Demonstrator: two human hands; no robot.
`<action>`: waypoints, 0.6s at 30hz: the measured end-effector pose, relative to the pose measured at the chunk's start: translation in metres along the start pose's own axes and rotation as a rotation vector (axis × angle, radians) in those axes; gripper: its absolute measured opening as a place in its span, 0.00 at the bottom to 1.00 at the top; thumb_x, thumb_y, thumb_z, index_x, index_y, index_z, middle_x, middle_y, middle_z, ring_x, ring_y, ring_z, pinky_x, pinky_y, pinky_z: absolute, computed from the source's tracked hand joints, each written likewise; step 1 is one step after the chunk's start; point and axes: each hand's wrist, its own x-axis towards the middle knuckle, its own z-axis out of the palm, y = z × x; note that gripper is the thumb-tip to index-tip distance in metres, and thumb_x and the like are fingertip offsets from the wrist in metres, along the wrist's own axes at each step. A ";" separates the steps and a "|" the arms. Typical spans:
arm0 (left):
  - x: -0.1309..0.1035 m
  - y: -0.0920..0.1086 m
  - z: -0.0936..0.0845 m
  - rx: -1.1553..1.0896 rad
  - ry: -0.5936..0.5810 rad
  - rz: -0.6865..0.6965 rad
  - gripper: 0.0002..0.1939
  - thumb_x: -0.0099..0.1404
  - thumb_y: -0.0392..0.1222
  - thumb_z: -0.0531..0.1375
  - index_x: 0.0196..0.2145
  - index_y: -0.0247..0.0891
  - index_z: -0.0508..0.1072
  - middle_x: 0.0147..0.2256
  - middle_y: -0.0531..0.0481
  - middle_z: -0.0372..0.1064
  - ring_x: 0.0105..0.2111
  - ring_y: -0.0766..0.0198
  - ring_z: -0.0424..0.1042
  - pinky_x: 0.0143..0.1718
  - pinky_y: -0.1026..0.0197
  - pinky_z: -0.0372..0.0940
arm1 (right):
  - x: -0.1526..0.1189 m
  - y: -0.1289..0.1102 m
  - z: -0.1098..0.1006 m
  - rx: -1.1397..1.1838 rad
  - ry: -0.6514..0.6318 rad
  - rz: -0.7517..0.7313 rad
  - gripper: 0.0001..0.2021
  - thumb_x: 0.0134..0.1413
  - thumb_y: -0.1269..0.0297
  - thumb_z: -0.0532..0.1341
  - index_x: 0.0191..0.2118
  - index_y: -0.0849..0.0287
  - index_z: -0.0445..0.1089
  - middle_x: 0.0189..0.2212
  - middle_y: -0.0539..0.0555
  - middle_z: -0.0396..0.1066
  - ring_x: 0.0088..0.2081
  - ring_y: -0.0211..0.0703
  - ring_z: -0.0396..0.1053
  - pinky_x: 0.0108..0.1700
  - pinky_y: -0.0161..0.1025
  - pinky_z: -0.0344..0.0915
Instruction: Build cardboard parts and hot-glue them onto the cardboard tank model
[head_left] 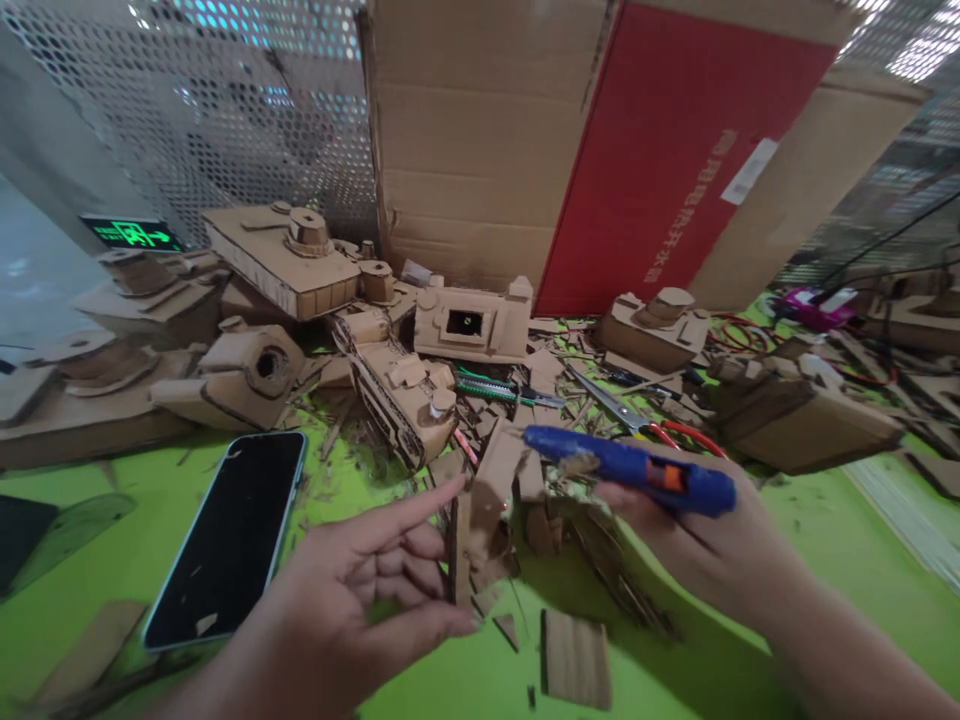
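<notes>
My left hand [375, 590] holds a small cardboard piece [484, 500] by its left side, between thumb and index finger. A blue glue gun [637, 468] with an orange part is gripped in my right hand [697, 540]. Its nozzle points left, close to the upper right of the held piece. Part of the held piece's right side is hard to make out among the scraps. Below it, a square of cardboard [576, 658] lies flat on the green table [435, 680]. Just behind stands a cardboard tank-like model [405, 390].
A phone [229, 535] lies at the left. Cardboard models [285, 250] line the back and both sides. A green utility knife [502, 390] and red-handled scissors [622, 405] rest among scraps. Large cardboard sheets [480, 130], one red [667, 150], stand behind.
</notes>
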 end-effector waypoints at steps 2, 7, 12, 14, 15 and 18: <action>-0.001 -0.002 -0.004 0.040 0.024 -0.007 0.39 0.51 0.36 0.80 0.61 0.50 0.81 0.34 0.51 0.85 0.30 0.65 0.82 0.34 0.71 0.79 | 0.003 0.010 0.000 -0.201 0.001 0.089 0.21 0.74 0.44 0.56 0.32 0.52 0.67 0.21 0.47 0.67 0.21 0.43 0.65 0.25 0.39 0.60; -0.003 -0.005 -0.011 0.080 0.103 0.050 0.40 0.52 0.41 0.81 0.62 0.51 0.81 0.40 0.49 0.85 0.35 0.61 0.83 0.36 0.68 0.80 | 0.001 0.036 0.003 -0.555 -0.116 0.167 0.14 0.70 0.49 0.61 0.46 0.56 0.71 0.36 0.60 0.79 0.35 0.60 0.78 0.33 0.49 0.71; -0.006 0.004 -0.004 0.026 0.181 0.014 0.39 0.47 0.39 0.82 0.58 0.50 0.84 0.38 0.49 0.84 0.33 0.61 0.80 0.33 0.67 0.79 | -0.012 0.014 -0.004 -0.479 -0.047 -0.063 0.17 0.67 0.60 0.65 0.58 0.57 0.73 0.51 0.64 0.81 0.52 0.70 0.75 0.54 0.65 0.69; -0.007 0.006 -0.001 0.010 0.185 0.007 0.39 0.46 0.38 0.83 0.57 0.50 0.85 0.37 0.50 0.84 0.32 0.61 0.80 0.32 0.67 0.78 | -0.012 -0.012 -0.005 -0.262 -0.035 -0.161 0.10 0.72 0.60 0.63 0.55 0.51 0.75 0.48 0.57 0.82 0.49 0.58 0.77 0.54 0.57 0.71; -0.006 0.005 0.000 0.005 0.170 0.022 0.39 0.45 0.37 0.83 0.57 0.50 0.85 0.36 0.50 0.85 0.32 0.61 0.80 0.32 0.67 0.79 | -0.011 -0.026 -0.003 -0.126 -0.051 -0.170 0.08 0.74 0.62 0.62 0.53 0.50 0.76 0.46 0.54 0.83 0.46 0.51 0.78 0.51 0.49 0.72; -0.004 0.001 0.001 -0.011 0.101 0.107 0.38 0.45 0.36 0.84 0.55 0.52 0.86 0.34 0.51 0.86 0.30 0.61 0.82 0.32 0.68 0.79 | -0.003 -0.059 0.008 0.131 -0.143 -0.206 0.04 0.73 0.64 0.65 0.48 0.51 0.78 0.40 0.49 0.83 0.40 0.44 0.78 0.45 0.40 0.71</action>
